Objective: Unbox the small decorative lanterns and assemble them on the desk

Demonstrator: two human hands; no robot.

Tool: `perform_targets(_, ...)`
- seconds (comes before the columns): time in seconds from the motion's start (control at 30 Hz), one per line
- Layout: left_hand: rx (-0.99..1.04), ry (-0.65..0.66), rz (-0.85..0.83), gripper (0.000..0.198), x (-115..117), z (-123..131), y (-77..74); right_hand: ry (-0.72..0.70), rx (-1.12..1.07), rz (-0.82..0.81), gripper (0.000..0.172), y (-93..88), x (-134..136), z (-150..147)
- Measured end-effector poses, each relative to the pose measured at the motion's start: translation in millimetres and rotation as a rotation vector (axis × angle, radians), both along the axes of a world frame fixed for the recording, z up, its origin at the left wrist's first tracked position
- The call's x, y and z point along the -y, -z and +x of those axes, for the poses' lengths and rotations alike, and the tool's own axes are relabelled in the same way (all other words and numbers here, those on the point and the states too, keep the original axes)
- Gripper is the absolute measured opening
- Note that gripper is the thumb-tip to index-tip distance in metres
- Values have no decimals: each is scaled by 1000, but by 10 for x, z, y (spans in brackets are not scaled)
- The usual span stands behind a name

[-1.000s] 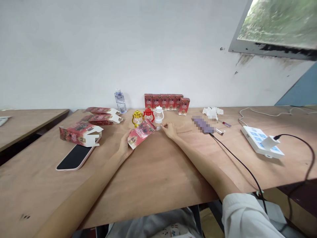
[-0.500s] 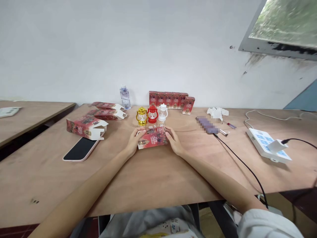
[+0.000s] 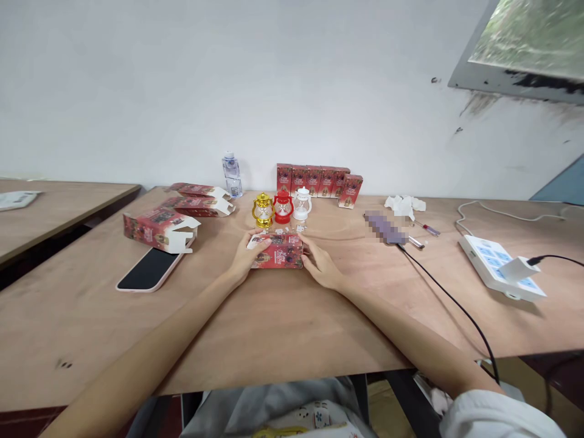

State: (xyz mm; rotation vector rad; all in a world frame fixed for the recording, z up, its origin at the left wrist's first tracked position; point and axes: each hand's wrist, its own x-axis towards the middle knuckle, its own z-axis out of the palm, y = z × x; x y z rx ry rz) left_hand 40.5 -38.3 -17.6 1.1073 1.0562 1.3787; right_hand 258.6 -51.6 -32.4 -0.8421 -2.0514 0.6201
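Between my two hands is a red printed carton, lying on its side just above or on the tabletop. My left hand grips its left end, thumb across the upper face. At the right end, my right hand holds the carton by its edge with bent fingers. Just beyond it stand three small lanterns: a gold one, a red one and a white one. Small whitish pieces lie in front of them; I cannot make out what they are.
Several closed red boxes line the wall. Opened cartons lie at left, one overlapping a phone. A water bottle stands behind. To the right are crumpled tissue, a screwdriver, a cabled purple device and a power strip.
The carton has turned slightly, so its near edge lies more level. My right hand's fingers have shifted along its right end. The whole view has moved a little.
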Motion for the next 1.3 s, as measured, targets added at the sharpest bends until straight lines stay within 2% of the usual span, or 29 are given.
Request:
perform_targets(0.1,-38,8,12,58,-20,-21,-6,-26,9,-43,60,14,-7,12)
perform_targets(0.23,-74,44,23,56,-26,-53,-11,-42,-53,-103,59,11,1,-4)
perform_targets(0.6,-117,30,35,51,16,-4,-35,43,-322,-288,40,18,-2,-98)
perform_targets(0.7,-66,20,20,49,-6,-8,-41,74,-288,-234,40,34,-26,-54)
perform_targets(0.83,50,-14,-43,49,-44,-60,-74,246,-247,-99,32,4,-32,39)
perform_targets(1.03,127,-25,-57,48,-69,-98,-82,98,-78,64,22,-135,60,29)
perform_targets(1.1,139,-29,-56,48,-70,-91,-70,125,-100,54,18,-146,73,6)
perform_targets(1.23,135,-39,-41,49,-67,-73,-50,223,-179,-25,30,-80,20,-20)
perform_targets(1.3,119,-46,-26,50,-63,-64,-36,220,-235,-98,25,-23,-30,-26)
